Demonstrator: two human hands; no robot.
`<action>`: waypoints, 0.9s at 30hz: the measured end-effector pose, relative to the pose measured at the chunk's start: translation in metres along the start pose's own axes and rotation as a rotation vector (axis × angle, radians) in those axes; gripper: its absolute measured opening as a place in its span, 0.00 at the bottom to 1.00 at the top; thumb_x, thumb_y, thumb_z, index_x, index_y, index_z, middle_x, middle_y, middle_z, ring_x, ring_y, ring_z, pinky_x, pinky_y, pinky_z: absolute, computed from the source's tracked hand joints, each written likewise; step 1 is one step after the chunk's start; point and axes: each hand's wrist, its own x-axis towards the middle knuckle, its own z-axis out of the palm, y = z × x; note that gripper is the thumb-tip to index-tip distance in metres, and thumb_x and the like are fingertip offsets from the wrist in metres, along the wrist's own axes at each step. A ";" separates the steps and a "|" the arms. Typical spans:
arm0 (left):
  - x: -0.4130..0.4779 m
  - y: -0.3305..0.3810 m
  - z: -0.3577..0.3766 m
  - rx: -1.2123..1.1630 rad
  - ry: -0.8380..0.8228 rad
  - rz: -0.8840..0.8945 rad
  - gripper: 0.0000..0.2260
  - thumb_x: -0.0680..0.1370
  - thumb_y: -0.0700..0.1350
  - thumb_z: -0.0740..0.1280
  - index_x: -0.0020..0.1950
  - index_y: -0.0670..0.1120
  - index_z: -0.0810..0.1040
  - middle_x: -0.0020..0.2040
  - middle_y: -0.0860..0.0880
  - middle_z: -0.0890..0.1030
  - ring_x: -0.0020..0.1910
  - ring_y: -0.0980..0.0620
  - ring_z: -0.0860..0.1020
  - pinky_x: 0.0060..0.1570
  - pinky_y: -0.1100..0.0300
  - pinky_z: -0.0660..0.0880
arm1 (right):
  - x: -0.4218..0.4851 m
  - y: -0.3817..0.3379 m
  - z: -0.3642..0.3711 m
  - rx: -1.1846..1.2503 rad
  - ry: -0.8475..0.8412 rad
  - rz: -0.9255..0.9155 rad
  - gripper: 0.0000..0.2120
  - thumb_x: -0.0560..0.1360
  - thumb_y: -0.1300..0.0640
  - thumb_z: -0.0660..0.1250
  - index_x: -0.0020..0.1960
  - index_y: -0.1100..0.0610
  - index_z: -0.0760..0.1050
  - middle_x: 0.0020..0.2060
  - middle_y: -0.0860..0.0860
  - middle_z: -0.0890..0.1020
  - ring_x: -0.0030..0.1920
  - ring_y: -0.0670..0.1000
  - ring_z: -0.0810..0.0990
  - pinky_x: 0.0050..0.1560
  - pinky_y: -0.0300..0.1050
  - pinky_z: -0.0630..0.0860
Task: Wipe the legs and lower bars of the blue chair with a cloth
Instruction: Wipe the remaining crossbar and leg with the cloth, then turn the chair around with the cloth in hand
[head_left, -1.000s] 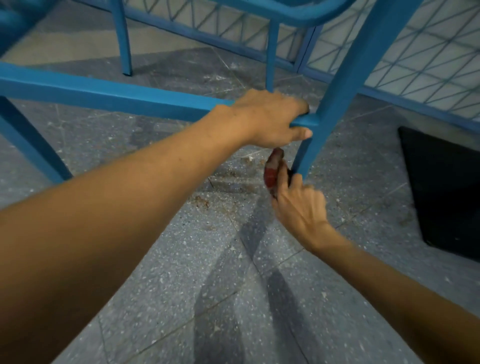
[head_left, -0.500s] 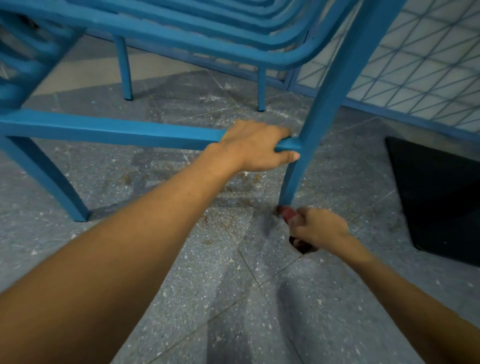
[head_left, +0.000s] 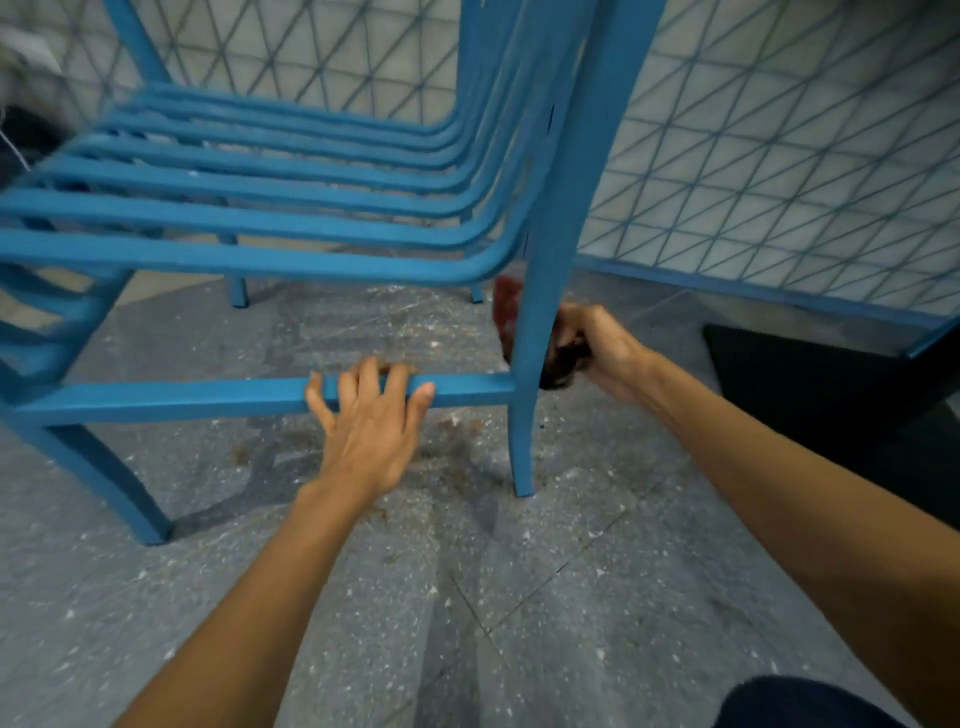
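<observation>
Standing on the speckled grey floor (head_left: 467, 623), the blue chair (head_left: 260, 260) fills the upper left and centre of the frame, its slatted seat above our arms. Its tall leg (head_left: 540, 291) runs down just right of centre, and the lower bar (head_left: 156, 404) crosses from the left edge to meet it.

Our left hand (head_left: 371, 421), at centre frame, grasps that bar, with the fingers curled over the top and the thumb on the near face. We judge this grip is there to steady the chair, so the leg does not skid or tip while we rub it.

Our right hand (head_left: 602, 343), just right of the leg and above the bar joint, clutches the cloth (head_left: 506, 306). The cloth wraps around behind the leg: a red part shows on the leg's left side and a darker bunch sits in our fist. Held that way, we reckon, one stroke can clean several faces of the leg at once.
</observation>
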 end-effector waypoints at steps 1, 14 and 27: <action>0.002 -0.001 0.001 0.001 -0.010 0.018 0.27 0.78 0.62 0.40 0.59 0.50 0.72 0.57 0.48 0.70 0.60 0.46 0.66 0.65 0.38 0.45 | 0.005 0.000 0.003 0.020 -0.033 0.022 0.22 0.66 0.54 0.58 0.51 0.65 0.80 0.42 0.58 0.81 0.42 0.57 0.79 0.46 0.52 0.78; 0.017 -0.124 -0.034 0.215 -0.052 0.081 0.23 0.78 0.66 0.42 0.57 0.58 0.71 0.51 0.49 0.74 0.54 0.49 0.69 0.58 0.35 0.61 | -0.009 -0.006 0.114 0.089 -0.203 -0.021 0.18 0.56 0.60 0.57 0.42 0.52 0.77 0.39 0.57 0.78 0.37 0.54 0.75 0.39 0.46 0.70; 0.018 -0.018 -0.101 -0.590 0.053 -0.234 0.17 0.71 0.51 0.71 0.57 0.48 0.74 0.53 0.51 0.79 0.52 0.52 0.76 0.52 0.53 0.74 | 0.003 -0.051 0.115 0.206 0.134 -0.088 0.18 0.74 0.64 0.56 0.60 0.48 0.69 0.54 0.56 0.80 0.50 0.57 0.80 0.54 0.56 0.78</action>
